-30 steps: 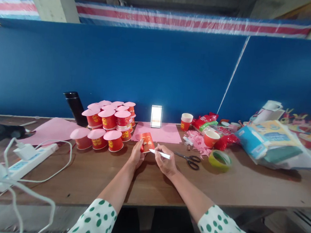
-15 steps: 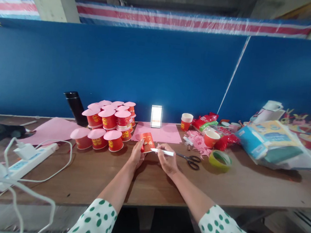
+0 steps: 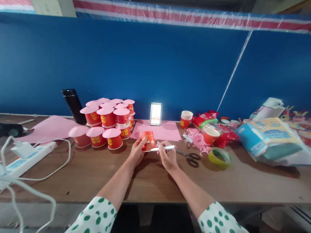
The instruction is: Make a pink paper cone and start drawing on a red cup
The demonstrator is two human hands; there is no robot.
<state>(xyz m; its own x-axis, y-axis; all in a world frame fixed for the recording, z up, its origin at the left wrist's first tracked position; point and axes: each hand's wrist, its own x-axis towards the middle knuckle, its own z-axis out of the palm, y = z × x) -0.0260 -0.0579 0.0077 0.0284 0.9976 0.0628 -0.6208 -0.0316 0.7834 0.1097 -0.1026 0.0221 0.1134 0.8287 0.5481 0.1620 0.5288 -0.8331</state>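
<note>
My left hand (image 3: 137,152) is closed round the side of a red paper cup (image 3: 149,141), held above the table with its rim toward me. Between the thumb and fingers of my right hand (image 3: 168,158) is a white marker (image 3: 164,148), its tip close to the cup's lower edge; whether it touches I cannot tell. Pink paper sheets (image 3: 170,130) lie behind the cup. Just right of my right hand rest black-handled scissors (image 3: 191,158). To the left stand several stacked red cups (image 3: 112,139) topped with pink paper discs.
A green tape roll (image 3: 219,158), pink paper shreds (image 3: 197,139), a cup stack (image 3: 186,119) and a plastic-wrapped pack (image 3: 269,138) lie on the right. At the left are a power strip (image 3: 30,163) with cables, a black bottle (image 3: 74,105) and more pink paper (image 3: 51,128).
The marker has tilted, its rear end rising with my right hand. The cup stands slightly more upright in my left hand. The whole view has shifted a little.
</note>
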